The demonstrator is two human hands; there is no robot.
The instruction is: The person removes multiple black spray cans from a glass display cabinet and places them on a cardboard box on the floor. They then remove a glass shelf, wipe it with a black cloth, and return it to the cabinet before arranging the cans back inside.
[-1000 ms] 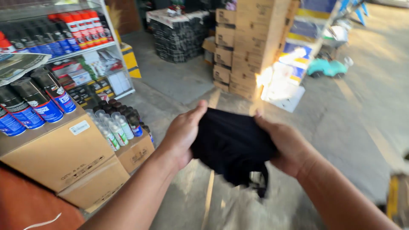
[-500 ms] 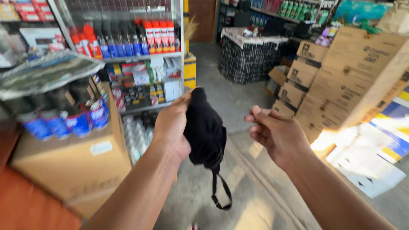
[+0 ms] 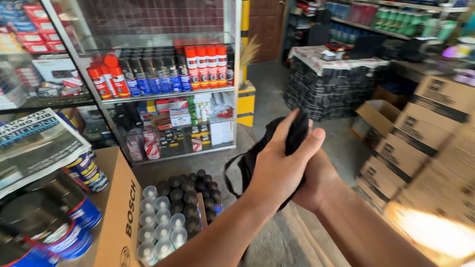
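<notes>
Both of my hands are pressed together at chest height around a bundle of black cloth [image 3: 296, 134] with a thin black strap looping out to the left. My left hand [image 3: 279, 170] lies on top, fingers wrapped over the cloth, thumb up at the right. My right hand [image 3: 319, 185] is mostly hidden underneath and behind the left, cupping the bundle from below. Most of the cloth is covered by my hands; only its top and the strap show.
A glass shelf unit [image 3: 163, 94] with spray cans and small boxes stands ahead on the left. Cardboard boxes [image 3: 118, 212] with cans and several capped bottles [image 3: 173, 207] sit at lower left. Stacked cartons [image 3: 435, 143] line the right. A cloth-covered black crate stack [image 3: 331, 84] stands behind.
My view has swung left toward the shelves. The right hand, apart from the cloth half a second ago, has closed in under the left, and the cloth is now bunched between both hands.
</notes>
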